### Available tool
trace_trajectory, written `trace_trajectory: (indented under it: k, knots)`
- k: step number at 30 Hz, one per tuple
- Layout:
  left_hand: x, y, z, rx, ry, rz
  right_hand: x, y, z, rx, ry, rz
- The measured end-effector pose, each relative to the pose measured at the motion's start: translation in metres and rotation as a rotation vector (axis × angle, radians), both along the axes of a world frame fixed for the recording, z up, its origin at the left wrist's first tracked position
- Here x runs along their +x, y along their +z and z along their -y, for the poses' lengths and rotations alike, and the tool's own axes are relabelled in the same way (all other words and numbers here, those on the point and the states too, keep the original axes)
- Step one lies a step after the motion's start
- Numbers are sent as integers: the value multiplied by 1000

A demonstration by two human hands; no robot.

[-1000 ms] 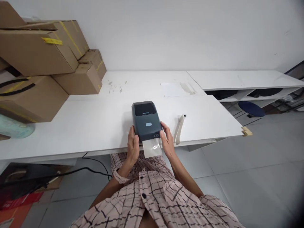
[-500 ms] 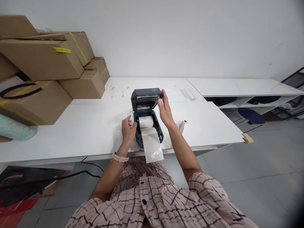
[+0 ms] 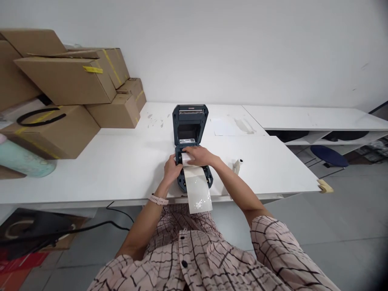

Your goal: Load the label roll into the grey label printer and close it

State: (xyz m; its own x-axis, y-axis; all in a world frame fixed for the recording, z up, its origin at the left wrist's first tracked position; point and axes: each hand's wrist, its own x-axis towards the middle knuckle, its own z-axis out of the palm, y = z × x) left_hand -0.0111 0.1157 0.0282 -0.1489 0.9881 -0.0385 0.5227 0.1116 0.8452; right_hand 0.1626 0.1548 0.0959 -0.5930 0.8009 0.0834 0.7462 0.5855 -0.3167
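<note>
A dark grey label printer stands on the white table in front of me, its lid swung fully up. Inside lies a white paper roll, and a strip of label paper hangs out over the table's front edge. My right hand reaches into the open bay, fingers curled over the roll. My left hand grips the printer's left side at its base. A pale watch sits on my left wrist.
Stacked cardboard boxes fill the table's left end, with a teal bottle lying before them. A beige strip lies right of the printer, a paper sheet behind it. Low white shelves run right; cables on the floor.
The printer's lid went from closed to fully raised. My right hand left the lid and came down onto the paper roll; my left hand stayed at the printer's left side.
</note>
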Motion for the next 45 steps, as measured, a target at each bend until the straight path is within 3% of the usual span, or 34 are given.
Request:
trace_trajectory:
  k: [4,7,12,14,16,18,22,25,28,31,35,39,43,45]
  knots:
    - [1,-6,-1,15,17,56,-15,-18,-14,-99,-9,193]
    - [1,-5,1,26,13,71,-5,-9,-18,-172,80,84]
    - [2,-3,4,31,24,111,59,29,3,-250,270,-313]
    - [2,-3,5,21,22,134,90,38,8,-221,216,-463]
    - [2,-5,5,5,23,148,118,37,6,-169,64,-573]
    - [2,-7,4,-2,29,168,139,26,-4,-127,-116,-633]
    - [2,-12,1,18,46,201,158,-16,-32,-185,-356,-634]
    - [1,-15,0,26,43,219,155,-44,-44,-226,-455,-624]
    - [0,-16,0,7,25,224,151,-57,-45,-250,-478,-613]
    - [-1,-18,-1,14,28,224,163,-53,-35,-290,-444,-630]
    - [-2,-21,-2,39,31,232,218,-44,-1,-366,-411,-895]
    - [0,-22,-2,59,48,266,260,-64,43,-347,-543,-1051]
    - [1,-21,-2,63,64,279,241,-97,62,-472,-625,-986]
    - [2,-21,-2,60,61,280,223,-104,61,-491,-663,-1015]
